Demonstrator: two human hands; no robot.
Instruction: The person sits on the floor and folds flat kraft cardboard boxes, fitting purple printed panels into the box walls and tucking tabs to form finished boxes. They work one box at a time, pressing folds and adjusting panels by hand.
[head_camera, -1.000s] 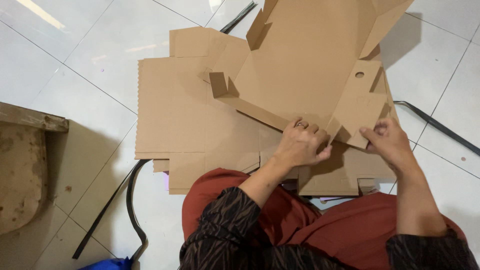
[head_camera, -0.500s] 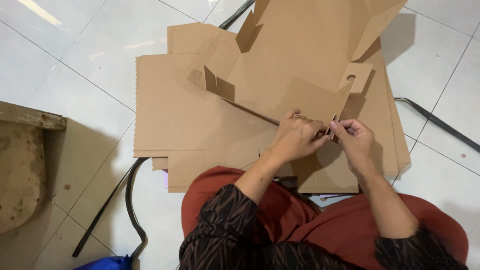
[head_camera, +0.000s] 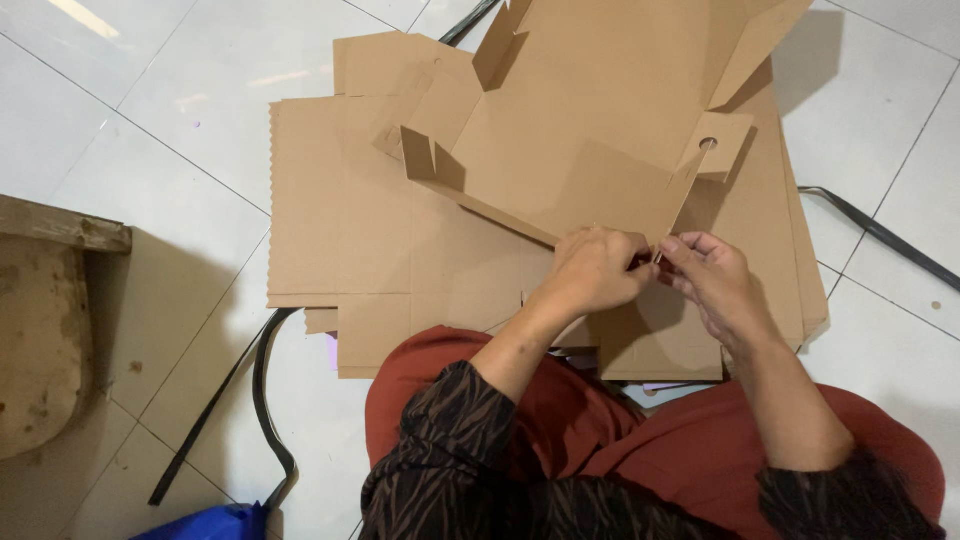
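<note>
A brown cardboard box blank (head_camera: 590, 120), partly folded, is raised in front of me over a stack of flat cardboard sheets (head_camera: 350, 220) on the white tiled floor. My left hand (head_camera: 595, 270) grips the near bottom corner of the folded blank. My right hand (head_camera: 715, 280) pinches the same corner from the right, where a side flap with a round hole (head_camera: 708, 143) stands upright. Both hands meet at that corner, fingers closed on the cardboard edge. My knees in red cloth (head_camera: 600, 420) lie below.
A worn wooden stool or bench (head_camera: 45, 320) stands at the left. Black plastic straps (head_camera: 255, 390) curl on the floor by the stack, another strap (head_camera: 880, 235) lies at the right. A blue bag (head_camera: 205, 522) shows at the bottom edge.
The right side flap with the hole has been folded upright. My right hand moved left to meet my left hand at the near corner. The blank shifted slightly toward me.
</note>
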